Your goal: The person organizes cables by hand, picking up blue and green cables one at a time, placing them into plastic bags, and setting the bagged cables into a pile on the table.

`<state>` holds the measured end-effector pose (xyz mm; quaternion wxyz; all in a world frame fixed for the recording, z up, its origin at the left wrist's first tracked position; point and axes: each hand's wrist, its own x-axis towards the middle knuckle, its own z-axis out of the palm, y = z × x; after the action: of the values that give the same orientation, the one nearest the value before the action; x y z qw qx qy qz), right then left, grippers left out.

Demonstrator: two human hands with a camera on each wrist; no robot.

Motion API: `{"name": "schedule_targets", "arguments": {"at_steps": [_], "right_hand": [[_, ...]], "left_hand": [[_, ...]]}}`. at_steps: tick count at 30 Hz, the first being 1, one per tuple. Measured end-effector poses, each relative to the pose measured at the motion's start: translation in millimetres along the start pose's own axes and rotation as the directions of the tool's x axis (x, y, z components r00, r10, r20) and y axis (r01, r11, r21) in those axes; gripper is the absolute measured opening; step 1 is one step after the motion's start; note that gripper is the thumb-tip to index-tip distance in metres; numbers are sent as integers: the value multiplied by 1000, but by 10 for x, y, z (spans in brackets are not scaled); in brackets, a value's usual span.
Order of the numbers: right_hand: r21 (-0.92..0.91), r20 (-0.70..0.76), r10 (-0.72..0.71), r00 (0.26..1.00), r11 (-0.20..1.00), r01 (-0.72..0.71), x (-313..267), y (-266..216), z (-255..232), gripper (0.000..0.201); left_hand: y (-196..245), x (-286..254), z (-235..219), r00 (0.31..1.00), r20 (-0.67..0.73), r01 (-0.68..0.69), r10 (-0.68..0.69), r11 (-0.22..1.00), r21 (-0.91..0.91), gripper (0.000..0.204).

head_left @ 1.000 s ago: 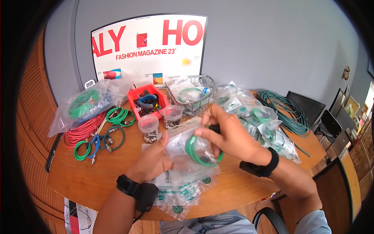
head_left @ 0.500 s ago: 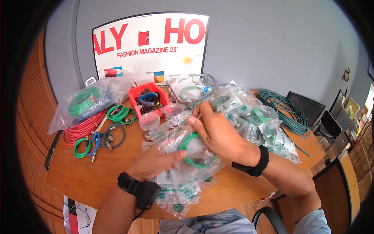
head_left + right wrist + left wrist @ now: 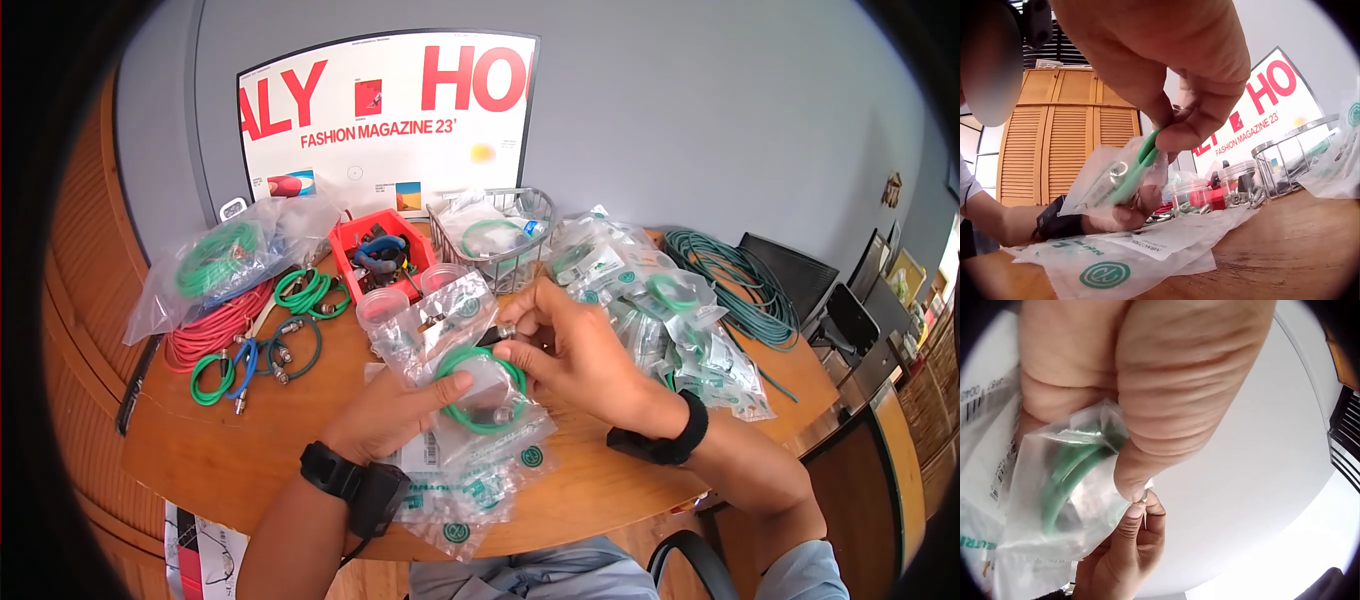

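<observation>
My left hand (image 3: 385, 415) grips a clear plastic bag (image 3: 450, 310) by its side, thumb lying over a coiled green cable (image 3: 522, 388). In the left wrist view, the bag's film (image 3: 1029, 481) covers the coil. At the top of the coil, my right hand (image 3: 595, 360) pinches the cable's black connector end (image 3: 490, 337) between thumb and curled fingers. Seen from the right wrist, those fingertips meet right at the green loop (image 3: 1141, 159). Beneath the hands, flat printed plastic bags (image 3: 455, 495) lie on the wooden table (image 3: 600, 490).
Behind the hands stand a red bin (image 3: 345, 250) of tools, lidded clear jars (image 3: 383, 305) and a wire basket (image 3: 545, 215). Finished-looking short cables (image 3: 210, 400) and a red coil (image 3: 195, 345) lie left. Bagged cables (image 3: 690, 350) and a dark green coil (image 3: 730, 275) lie right.
The bag and coil have shifted left and turned more face-up. My left thumb has moved onto the coil. My right hand has raised the connector end to the coil's top.
</observation>
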<state>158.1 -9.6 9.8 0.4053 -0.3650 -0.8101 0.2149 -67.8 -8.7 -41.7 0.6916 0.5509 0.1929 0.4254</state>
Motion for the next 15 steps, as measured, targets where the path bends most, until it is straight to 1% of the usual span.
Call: {"name": "schedule_targets", "arguments": {"at_steps": [2, 4, 5, 6, 7, 8, 10, 11, 13, 14, 15], "right_hand": [[-13, -11, 26, 1000, 1000, -27, 3, -33, 16, 23], [17, 42, 91, 995, 996, -92, 29, -32, 19, 26], [17, 40, 93, 995, 995, -94, 30, -6, 38, 26], [53, 33, 20, 999, 998, -22, 33, 40, 63, 27], [88, 26, -53, 998, 995, 50, 32, 64, 86, 28], [88, 28, -53, 998, 995, 51, 12, 49, 82, 28], [107, 110, 15, 994, 994, -26, -51, -23, 39, 35], [105, 111, 15, 994, 994, -27, -68, -70, 33, 35], [-16, 126, -94, 988, 995, 97, -108, -153, 20, 43], [-17, 123, -95, 988, 995, 98, -135, -170, 45, 43], [-79, 101, -147, 984, 985, 155, -164, -189, 90, 46]], "left_hand": [[16, -6, 25, 999, -34, 37, -38, 998, -46, 60], [33, -14, 40, 999, -26, 43, -45, 996, -72, 59], [37, -17, 39, 999, -20, 46, -48, 994, -96, 59], [25, -9, 26, 999, -19, 47, -49, 994, -96, 59], [-2, 3, 0, 998, -47, 37, -40, 997, -70, 57], [-24, 8, -22, 997, -75, 26, -29, 999, -44, 56], [-37, 15, -55, 997, -73, 7, -9, 999, -34, 56], [-38, 19, -60, 998, -65, -8, 7, 1000, -21, 56], [-30, 17, -41, 998, -55, -4, 3, 1000, -25, 55], [-20, 20, -32, 999, -48, -1, 0, 1000, -26, 54], [-12, 20, -24, 999, -46, -2, 1, 1000, -23, 54]]}}
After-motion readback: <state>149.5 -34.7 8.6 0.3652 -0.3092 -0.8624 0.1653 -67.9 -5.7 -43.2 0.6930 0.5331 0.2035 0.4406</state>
